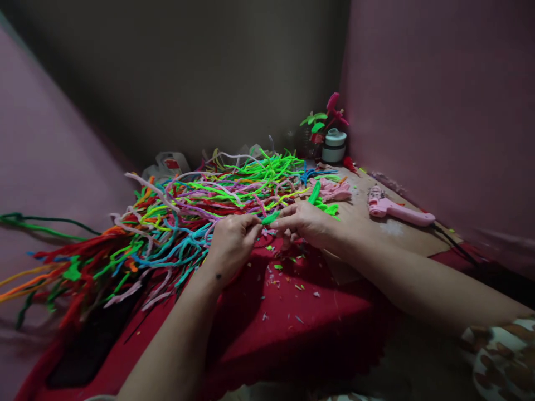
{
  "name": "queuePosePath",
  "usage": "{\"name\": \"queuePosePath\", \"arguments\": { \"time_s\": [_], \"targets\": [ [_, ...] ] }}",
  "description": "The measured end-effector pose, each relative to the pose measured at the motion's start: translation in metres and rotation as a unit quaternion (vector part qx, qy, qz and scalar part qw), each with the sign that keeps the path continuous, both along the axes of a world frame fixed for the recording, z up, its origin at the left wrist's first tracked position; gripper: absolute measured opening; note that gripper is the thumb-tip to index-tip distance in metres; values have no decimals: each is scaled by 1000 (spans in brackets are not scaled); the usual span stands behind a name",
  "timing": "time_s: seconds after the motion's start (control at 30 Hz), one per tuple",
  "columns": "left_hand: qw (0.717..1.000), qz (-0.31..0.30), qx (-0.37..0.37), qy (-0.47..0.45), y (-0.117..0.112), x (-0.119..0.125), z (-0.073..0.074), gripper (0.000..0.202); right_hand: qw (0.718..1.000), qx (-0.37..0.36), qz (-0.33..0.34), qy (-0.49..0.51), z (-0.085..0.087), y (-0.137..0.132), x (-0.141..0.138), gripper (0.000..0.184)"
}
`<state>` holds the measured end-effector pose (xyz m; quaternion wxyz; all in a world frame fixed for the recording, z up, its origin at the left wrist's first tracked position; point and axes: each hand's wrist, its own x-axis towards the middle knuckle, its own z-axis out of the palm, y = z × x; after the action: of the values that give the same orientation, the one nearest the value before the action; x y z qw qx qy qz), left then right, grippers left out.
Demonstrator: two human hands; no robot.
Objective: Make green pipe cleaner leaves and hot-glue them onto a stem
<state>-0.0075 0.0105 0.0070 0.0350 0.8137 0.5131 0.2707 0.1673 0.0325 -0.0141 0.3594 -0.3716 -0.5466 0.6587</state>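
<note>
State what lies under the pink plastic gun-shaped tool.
A flat brown sheet shows around the pink plastic gun-shaped tool; whatever is directly beneath is covered.

Head camera above a red tablecloth point(309, 312)

The single view looks forward and down from the wearer's head, facing a dark grey wall point(200, 78); the left hand point(234, 236) and right hand point(308, 224) sit near the middle, fairly close.

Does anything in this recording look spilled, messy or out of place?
Yes, mildly: small coloured scraps lie strewn over the red cloth, near the green piece held between left hand and right hand, like uncleared litter. The fuzzy stems are heaped in a loose tangle, ends sprawling left, rather than bundled.
</note>
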Motion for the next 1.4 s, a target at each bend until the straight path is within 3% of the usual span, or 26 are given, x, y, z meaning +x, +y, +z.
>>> {"name": "queuePosePath", "arguments": {
  "time_s": [0.17, 0.3, 0.37, 0.47, 0.6, 0.7, 0.8, 0.87, 0.93, 1.03, 1.1, 1.17, 1.23, 1.3, 1.37, 1.4],
  "targets": [
    [996, 42, -48, -64, 0, 1, 2, 19, 995, 63, -78, 19, -1, -6, -6, 25],
    [996, 49, -41, -60, -1, 3, 0, 20, 988, 102, -118, -20, 0, -11, -9, 29],
    [996, 53, -35, -54, -2, 5, -1, 20, 972, 159, -157, -69, -2, -12, -10, 27],
    [996, 65, -31, -51, -3, 7, -1, 20, 909, 317, -213, -168, -7, -13, -9, 23],
    [994, 80, -43, -57, -2, 7, -1, 21, 776, 513, -240, -278, -11, -16, -8, 26],
    [993, 83, -54, -64, 0, 6, -2, 22, 686, 594, -235, -347, -11, -20, -8, 29],
    [994, 81, -50, -60, 1, 6, -4, 24, 654, 642, -186, -355, -10, -20, -9, 31],
    [997, 57, -41, -42, 0, 6, -5, 23, 678, 645, -139, -324, -6, -16, -8, 29],
    [1000, 1, -21, -16, -2, 7, -5, 21, 750, 592, -120, -269, -1, -8, -5, 24],
    [996, -80, 29, -34, -5, 8, -3, 18, 915, 361, -113, -138, 6, 5, 0, 14],
    [990, -83, 52, -98, -7, 9, -3, 14, 984, 153, -79, -35, 6, 10, 0, 15],
    [984, -45, 46, -168, -6, 9, -5, 13, 997, 3, -46, 56, 1, 9, -5, 19],
    [975, 15, 26, -221, -4, 9, -8, 14, 992, -45, -49, 109, -5, 2, -14, 23],
    [969, 64, 33, -235, -1, 9, -11, 14, 991, 20, -89, 94, -10, -7, -21, 21],
    [974, 88, 84, -190, 1, 9, -14, 13, 971, 192, -142, 7, -12, -15, -24, 18],
    [978, 87, 120, -147, 2, 10, -15, 14, 942, 292, -160, -51, -11, -18, -23, 19]
  ]
}}
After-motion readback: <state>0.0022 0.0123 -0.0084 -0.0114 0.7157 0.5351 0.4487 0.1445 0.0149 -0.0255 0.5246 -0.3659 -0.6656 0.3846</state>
